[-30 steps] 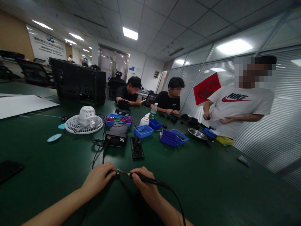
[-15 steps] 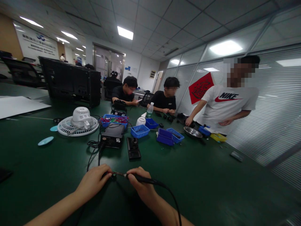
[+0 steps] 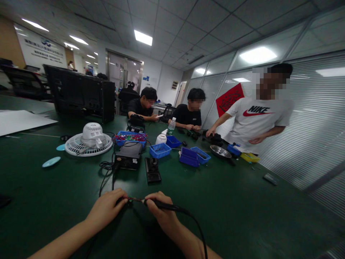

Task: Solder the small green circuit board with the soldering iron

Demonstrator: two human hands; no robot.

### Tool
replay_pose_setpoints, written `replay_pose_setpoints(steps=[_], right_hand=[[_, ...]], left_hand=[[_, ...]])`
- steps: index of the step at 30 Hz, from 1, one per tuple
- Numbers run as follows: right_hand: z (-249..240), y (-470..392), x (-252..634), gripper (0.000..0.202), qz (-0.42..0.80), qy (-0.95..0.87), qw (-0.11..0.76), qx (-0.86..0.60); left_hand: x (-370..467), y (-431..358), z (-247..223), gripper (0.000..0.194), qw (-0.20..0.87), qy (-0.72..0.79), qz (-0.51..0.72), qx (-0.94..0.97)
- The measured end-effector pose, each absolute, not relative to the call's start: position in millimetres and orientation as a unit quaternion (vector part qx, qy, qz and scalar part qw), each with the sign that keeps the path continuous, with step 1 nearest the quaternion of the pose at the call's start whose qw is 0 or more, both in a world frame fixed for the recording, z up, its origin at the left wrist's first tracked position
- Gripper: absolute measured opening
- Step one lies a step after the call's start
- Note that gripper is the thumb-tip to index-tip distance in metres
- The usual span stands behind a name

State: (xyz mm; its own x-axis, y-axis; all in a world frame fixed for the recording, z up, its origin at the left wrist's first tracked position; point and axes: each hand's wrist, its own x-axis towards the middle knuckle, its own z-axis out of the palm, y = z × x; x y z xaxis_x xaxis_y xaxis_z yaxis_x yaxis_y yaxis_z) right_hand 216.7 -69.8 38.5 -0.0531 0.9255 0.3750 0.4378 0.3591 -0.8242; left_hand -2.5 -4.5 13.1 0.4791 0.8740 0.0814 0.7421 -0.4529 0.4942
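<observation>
Fingers [image 3: 120, 194] of the left hand [image 3: 105, 208] pinch a small dark-green piece [image 3: 130, 202] toward the near edge of the green surface [image 3: 229, 201]. Opposite, the right hand [image 3: 162, 210] grips a soldering iron [image 3: 169, 207] like a pen, metal tip pointing at the piece; contact is unclear. The piece looks tiny and blurred, with a reddish trace on top. Blue trays [image 3: 160, 151] sit nearer the far edge, where two seated people [image 3: 188, 116] lean, before a red poster [image 3: 229, 99] and blinds [image 3: 309, 118].
</observation>
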Motion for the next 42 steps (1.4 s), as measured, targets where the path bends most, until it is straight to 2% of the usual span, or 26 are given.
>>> replay_pose_setpoints(steps=[20, 42], right_hand=[[32.3, -67.5, 218.6, 0.015, 0.248, -0.677, 0.462, -0.517], [41.8, -68.3, 218.3, 0.018, 0.291, -0.658, 0.463, -0.517]], left_hand=[[-2.2, -6.1, 13.8, 0.021, 0.193, 0.482, 0.172, 0.837], [-1.6, -7.0, 15.4, 0.021, 0.175, 0.469, 0.166, 0.85]])
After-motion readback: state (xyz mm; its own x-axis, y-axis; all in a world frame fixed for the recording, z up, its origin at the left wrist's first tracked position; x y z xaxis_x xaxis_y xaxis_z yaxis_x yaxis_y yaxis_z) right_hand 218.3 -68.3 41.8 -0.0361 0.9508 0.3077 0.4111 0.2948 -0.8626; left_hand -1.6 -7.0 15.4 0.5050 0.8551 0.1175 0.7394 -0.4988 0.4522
